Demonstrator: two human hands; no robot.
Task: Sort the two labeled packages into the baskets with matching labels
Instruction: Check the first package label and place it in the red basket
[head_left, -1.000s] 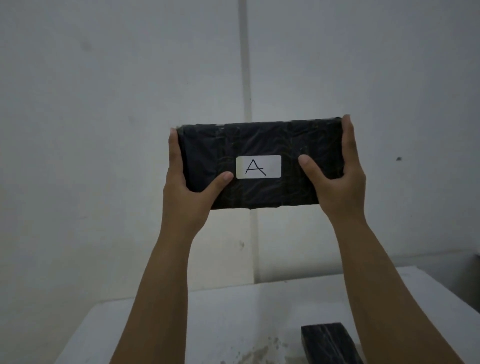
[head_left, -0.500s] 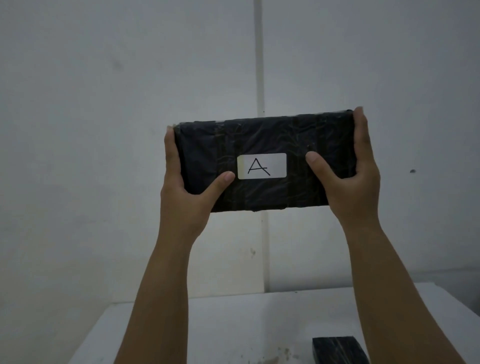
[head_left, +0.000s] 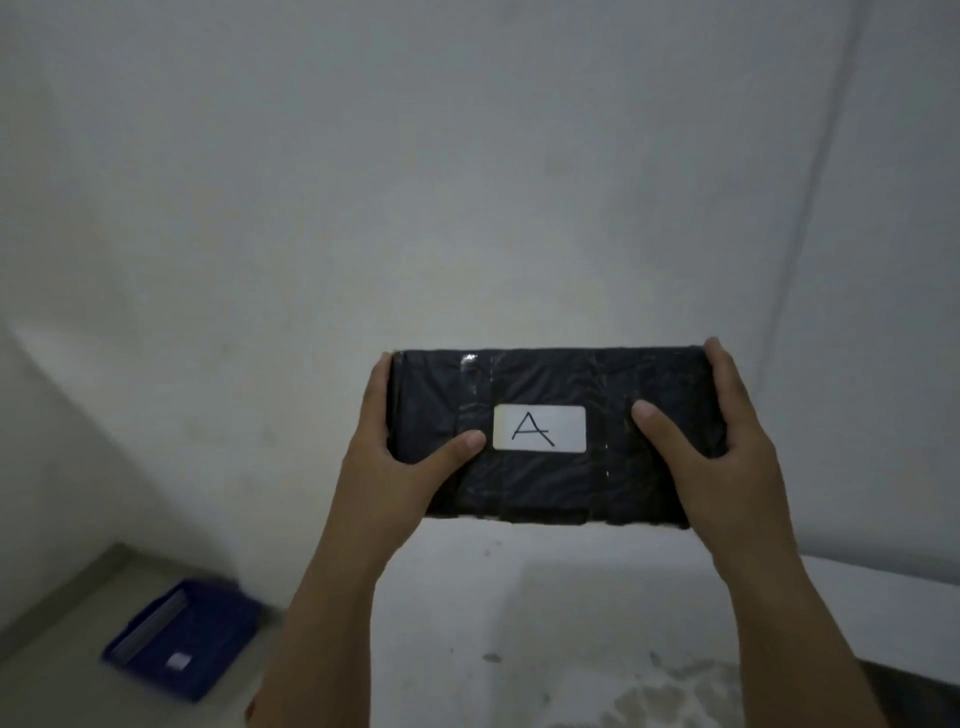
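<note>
I hold a black plastic-wrapped package (head_left: 550, 483) up in front of me, above the white table (head_left: 519, 623). A white label with the letter A (head_left: 539, 428) faces me on its front. My left hand (head_left: 395, 467) grips its left end and my right hand (head_left: 727, 457) grips its right end, thumbs on the front face. A blue basket (head_left: 176, 642) sits on the floor at the lower left; it carries a small white label that I cannot read. The second package is out of view.
A plain white wall fills the background, meeting a side wall in a corner at the left. The table's left edge runs beside the blue basket. A pale floor strip shows under the basket. Stains mark the tabletop at the lower right.
The view has swung left and down: the package with both hands now sits lower and to the right in frame, the blue basket has appeared, and the second black package has dropped out of view.
</note>
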